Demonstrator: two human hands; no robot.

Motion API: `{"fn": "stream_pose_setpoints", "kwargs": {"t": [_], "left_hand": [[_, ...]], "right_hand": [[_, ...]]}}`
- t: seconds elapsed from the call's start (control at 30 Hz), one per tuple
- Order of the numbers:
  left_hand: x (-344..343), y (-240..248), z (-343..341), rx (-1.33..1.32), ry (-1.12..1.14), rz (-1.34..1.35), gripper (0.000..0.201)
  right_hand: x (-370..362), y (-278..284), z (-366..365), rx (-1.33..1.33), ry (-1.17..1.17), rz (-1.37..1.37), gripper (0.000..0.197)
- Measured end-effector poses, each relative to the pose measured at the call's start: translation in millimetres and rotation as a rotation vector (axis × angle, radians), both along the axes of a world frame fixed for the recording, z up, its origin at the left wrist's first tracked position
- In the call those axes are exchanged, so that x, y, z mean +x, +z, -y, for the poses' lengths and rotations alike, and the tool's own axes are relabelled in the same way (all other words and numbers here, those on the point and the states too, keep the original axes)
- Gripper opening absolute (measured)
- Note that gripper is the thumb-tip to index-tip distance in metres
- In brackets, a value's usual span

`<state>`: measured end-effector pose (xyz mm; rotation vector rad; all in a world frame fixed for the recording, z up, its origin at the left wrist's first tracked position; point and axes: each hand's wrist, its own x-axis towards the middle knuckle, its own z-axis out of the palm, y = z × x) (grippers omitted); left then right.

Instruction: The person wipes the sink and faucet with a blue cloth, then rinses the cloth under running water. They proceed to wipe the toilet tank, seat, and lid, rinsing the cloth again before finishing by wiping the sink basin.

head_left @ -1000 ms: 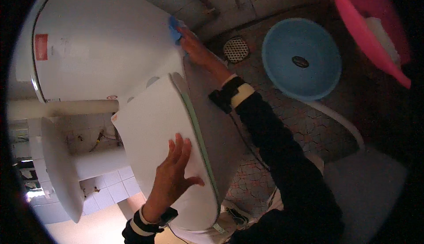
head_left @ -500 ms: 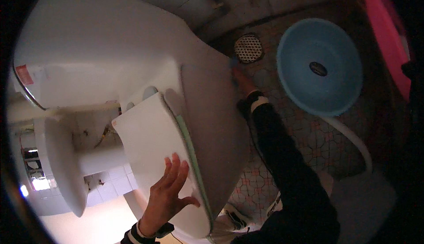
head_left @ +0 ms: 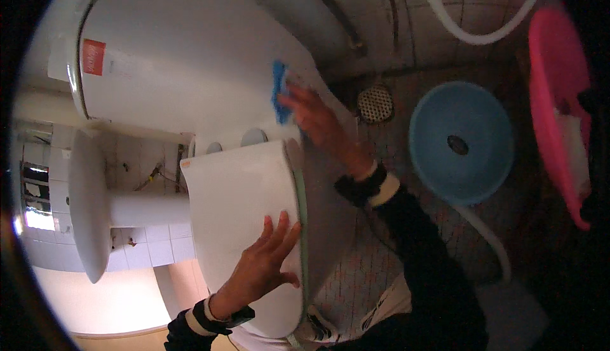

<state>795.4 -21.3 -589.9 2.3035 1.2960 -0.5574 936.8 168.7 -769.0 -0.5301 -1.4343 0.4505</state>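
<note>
A white toilet lies before me, its lid (head_left: 244, 201) down over a pale green-edged seat (head_left: 302, 217). My left hand (head_left: 257, 265) rests on the lid near its edge, fingers spread. Beyond the lid's hinges, my right hand (head_left: 321, 122) reaches across to the white tank (head_left: 184, 58). It holds a blue sponge (head_left: 278, 90) against the tank's lower side; blur hides the finer detail of the sponge. A red label (head_left: 94, 57) is stuck near the tank's top edge.
A light blue basin (head_left: 460, 160) stands on the tiled floor (head_left: 362, 275) at the right, beside a round drain cover (head_left: 375, 104). A pink basin (head_left: 556, 109) leans at the far right. White hoses (head_left: 486, 236) run nearby. A white pedestal washbasin (head_left: 92, 205) is at the left.
My right hand has moved up and left from the toilet's side near the floor to the tank, bringing the blue sponge into plain sight. The left hand stays on the lid. The view has shifted.
</note>
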Motion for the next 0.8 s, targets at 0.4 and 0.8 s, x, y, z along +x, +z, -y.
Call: {"fn": "stream_pose_setpoints", "kwargs": {"t": [0.4,0.8], "left_hand": [[-4.9,-3.5,-1.1,0.018,-0.044,0.117,0.107],[-10.7,-3.3,-3.0,0.051,-0.124,0.195,0.107]], "right_hand": [[-4.0,-27.0,-8.2,-0.551,-0.006,-0.230,0.038],[26.1,216.9,-115.0,0.229,0.017,0.152,0.050]]}}
